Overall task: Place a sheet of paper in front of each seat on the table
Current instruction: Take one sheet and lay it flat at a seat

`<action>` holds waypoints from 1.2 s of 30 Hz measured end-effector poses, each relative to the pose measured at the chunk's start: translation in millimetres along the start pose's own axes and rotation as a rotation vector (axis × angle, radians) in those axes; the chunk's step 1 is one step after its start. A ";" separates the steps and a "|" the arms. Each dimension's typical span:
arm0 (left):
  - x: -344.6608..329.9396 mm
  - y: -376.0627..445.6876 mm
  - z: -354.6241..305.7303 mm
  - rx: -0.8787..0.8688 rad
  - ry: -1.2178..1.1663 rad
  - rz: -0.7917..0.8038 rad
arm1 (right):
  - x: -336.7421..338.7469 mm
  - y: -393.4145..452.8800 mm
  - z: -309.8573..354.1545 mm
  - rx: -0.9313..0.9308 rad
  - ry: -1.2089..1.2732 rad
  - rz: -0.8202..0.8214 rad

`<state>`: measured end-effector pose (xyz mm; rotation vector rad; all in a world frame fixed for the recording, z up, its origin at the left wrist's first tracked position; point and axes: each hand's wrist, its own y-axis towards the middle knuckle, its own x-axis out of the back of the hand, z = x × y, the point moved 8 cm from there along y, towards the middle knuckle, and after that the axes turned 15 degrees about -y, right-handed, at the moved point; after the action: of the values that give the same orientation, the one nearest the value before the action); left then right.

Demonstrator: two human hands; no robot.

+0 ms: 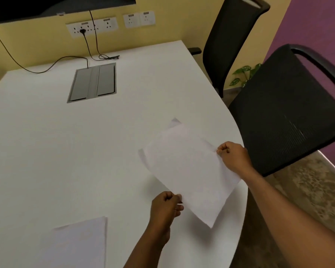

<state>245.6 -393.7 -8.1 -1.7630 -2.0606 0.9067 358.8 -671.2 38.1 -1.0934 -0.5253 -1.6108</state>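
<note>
Head view: a white rectangular paper sheet (190, 171) is pinched by left hand (166, 206) and right hand (234, 156) above the white curved-edge table (66, 151); a black mesh chair (290, 105) is seen beside it.

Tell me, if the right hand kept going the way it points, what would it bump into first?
Probably nothing soon. The right hand pinches the white sheet of paper and points up-left over the white table. The grey metal cable hatch lies well off to the left, though depth is unclear.
</note>
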 end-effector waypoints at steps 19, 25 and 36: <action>-176.6 161.7 7.9 0.401 -0.391 -0.114 | -65.4 266.6 78.9 0.418 -0.443 0.157; -189.6 177.4 21.2 0.465 -0.447 -0.161 | -89.0 284.0 69.9 0.421 -0.480 0.135; -128.5 190.2 -48.4 -0.501 1.012 -0.376 | -113.2 191.3 15.2 0.379 -0.399 -0.061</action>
<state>450.5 -492.6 -65.6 -1.4436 -1.8133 -0.5761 542.4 -664.4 -88.0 -1.1147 -1.0892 -1.2734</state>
